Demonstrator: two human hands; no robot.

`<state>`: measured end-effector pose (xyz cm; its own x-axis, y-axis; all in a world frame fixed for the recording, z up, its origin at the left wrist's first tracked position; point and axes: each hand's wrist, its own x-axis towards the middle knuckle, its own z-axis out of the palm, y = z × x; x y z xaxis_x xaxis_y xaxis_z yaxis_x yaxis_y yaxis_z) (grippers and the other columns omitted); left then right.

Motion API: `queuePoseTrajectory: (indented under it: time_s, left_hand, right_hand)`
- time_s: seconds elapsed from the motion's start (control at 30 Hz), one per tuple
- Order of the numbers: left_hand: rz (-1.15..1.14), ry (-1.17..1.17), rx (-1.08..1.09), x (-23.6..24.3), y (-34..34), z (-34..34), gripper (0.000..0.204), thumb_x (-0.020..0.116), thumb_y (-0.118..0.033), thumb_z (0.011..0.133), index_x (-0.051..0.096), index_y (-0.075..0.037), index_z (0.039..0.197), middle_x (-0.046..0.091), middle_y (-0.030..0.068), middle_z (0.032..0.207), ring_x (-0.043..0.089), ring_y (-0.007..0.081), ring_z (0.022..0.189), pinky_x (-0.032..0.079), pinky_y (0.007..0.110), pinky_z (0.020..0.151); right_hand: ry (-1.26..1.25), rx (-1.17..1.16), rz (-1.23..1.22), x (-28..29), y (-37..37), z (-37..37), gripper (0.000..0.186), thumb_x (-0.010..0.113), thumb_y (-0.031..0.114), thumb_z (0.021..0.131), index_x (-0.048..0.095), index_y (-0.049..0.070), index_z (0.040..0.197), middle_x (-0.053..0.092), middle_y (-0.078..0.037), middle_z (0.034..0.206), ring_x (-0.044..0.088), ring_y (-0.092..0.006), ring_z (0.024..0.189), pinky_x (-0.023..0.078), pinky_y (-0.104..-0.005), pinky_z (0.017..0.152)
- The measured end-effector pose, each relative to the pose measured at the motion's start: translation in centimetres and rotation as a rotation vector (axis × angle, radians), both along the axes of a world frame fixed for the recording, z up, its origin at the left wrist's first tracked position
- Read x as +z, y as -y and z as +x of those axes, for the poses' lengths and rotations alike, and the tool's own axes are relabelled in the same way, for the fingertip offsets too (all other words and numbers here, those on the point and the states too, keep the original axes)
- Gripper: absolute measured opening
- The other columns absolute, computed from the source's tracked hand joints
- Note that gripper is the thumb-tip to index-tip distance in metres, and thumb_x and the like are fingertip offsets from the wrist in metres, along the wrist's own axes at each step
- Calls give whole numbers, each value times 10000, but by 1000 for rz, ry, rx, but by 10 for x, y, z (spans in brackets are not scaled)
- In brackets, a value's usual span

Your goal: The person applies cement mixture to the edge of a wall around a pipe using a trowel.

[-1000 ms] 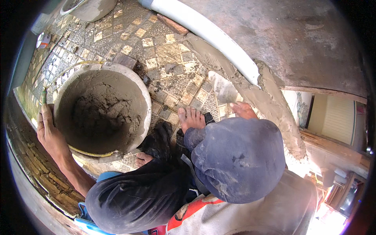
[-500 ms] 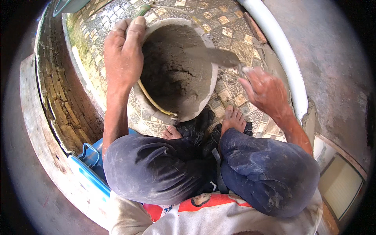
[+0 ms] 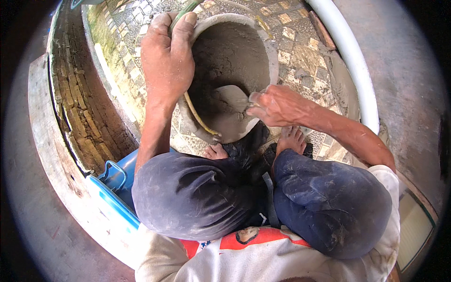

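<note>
A bucket (image 3: 268, 50) coated in grey mortar stands tilted on the tiles ahead of my knees. My left hand (image 3: 169, 58) is closed on its left rim, thumb upward. Beside that thumb runs a green handle-like strip (image 3: 187, 11); whether I touch it cannot be told. My right hand (image 3: 277, 105), at the bucket's near right rim, is closed round the handle of a trowel. The trowel's blade (image 3: 230, 97) lies inside, over wet mortar (image 3: 225, 51). A yellowish bail (image 3: 196, 115) hangs along the bucket's near left side.
Under the bucket is a mosaic-tiled floor (image 3: 293, 35). A white pipe (image 3: 350, 51) curves along the right. A rough brick edge (image 3: 77, 108) runs on the left, with a blue container (image 3: 124, 176) by my left knee. My bare feet (image 3: 291, 139) are close to the bucket.
My right hand has moved left and nearer with the trowel, bringing its blade from the right rim down into the bucket. My left hand still grips the rim; the whole view has shifted slightly.
</note>
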<state>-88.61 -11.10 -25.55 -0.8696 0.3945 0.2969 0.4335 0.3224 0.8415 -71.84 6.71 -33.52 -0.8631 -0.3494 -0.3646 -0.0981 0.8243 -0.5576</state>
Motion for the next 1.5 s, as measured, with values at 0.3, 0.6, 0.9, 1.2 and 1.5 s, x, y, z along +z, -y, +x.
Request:
queuePoseTrajectory:
  time_s: [0.3, 0.6, 0.9, 1.2, 1.5]
  left_hand:
    - [-238, -367, 81, -20, 14, -31, 427, 587, -324, 1042, 675, 70, 1182, 708, 209, 1053, 654, 271, 972, 498, 392, 913]
    - [-21, 175, 134, -6, 40, -40, 351, 576, -293, 1080, 723, 26, 1074, 695, 38, 958, 597, 95, 871, 474, 246, 805]
    - [-154, -34, 105, -13, 49, -56, 397, 548, -330, 1087, 727, 24, 1083, 709, 47, 954, 621, 114, 864, 491, 270, 818]
    - [4, 168, 138, -5, 20, -41, 390, 601, -326, 1063, 717, 41, 1119, 713, 76, 1025, 622, 124, 982, 470, 283, 915]
    - [-125, -28, 115, -10, 22, -34, 429, 573, -329, 1052, 695, 54, 1203, 719, 170, 1071, 668, 232, 1024, 491, 343, 955]
  right_hand:
    - [47, -365, -433, 9, 15, 20, 427, 729, 375, 906, 698, -45, 980, 679, -300, 766, 720, -436, 765, 548, -494, 709]
    - [41, -551, -643, 13, -49, 149, 389, 716, 359, 938, 680, 22, 1129, 753, -141, 858, 736, -271, 747, 589, -406, 659]
    - [417, -1776, -821, 31, -122, 350, 305, 610, 299, 1021, 630, 21, 899, 508, 6, 585, 423, -88, 383, 337, -275, 331]
    - [429, -1752, -730, 4, -145, 362, 300, 627, 292, 1020, 647, 18, 899, 513, -14, 586, 415, -114, 368, 323, -296, 338]
    - [218, -1450, -188, 26, -91, 279, 293, 597, 304, 1029, 670, 23, 1064, 623, -58, 759, 605, -149, 633, 489, -331, 556]
